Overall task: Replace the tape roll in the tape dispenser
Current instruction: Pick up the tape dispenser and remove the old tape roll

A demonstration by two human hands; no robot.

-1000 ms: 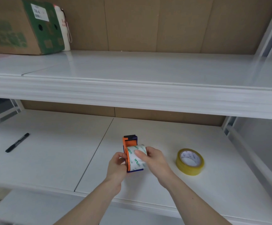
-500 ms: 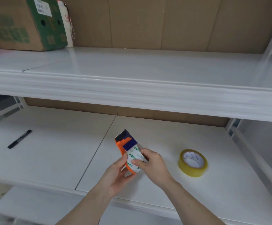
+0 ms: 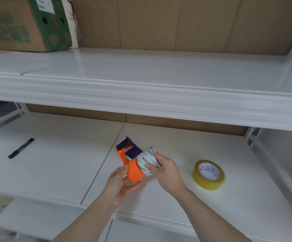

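Observation:
An orange tape dispenser [image 3: 133, 169] with a dark blue head is held above the lower shelf, its head pointing up and left. My left hand [image 3: 120, 185] grips its rounded orange body from below. A white roll core with green print [image 3: 147, 162] sticks out of the dispenser's right side, and my right hand [image 3: 166, 172] pinches it between thumb and fingers. A full roll of yellowish tape [image 3: 208, 174] lies flat on the shelf to the right of my hands, apart from them.
A black pen [image 3: 21, 147] lies on the lower shelf [image 3: 54, 163] at the left. The upper shelf [image 3: 150, 74] overhangs, carrying a cardboard box [image 3: 24, 23] at its far left. A white upright post [image 3: 253, 137] bounds the right side.
The dispenser has tilted so its head points up and left. The white core has come further out of its right side in my right hand.

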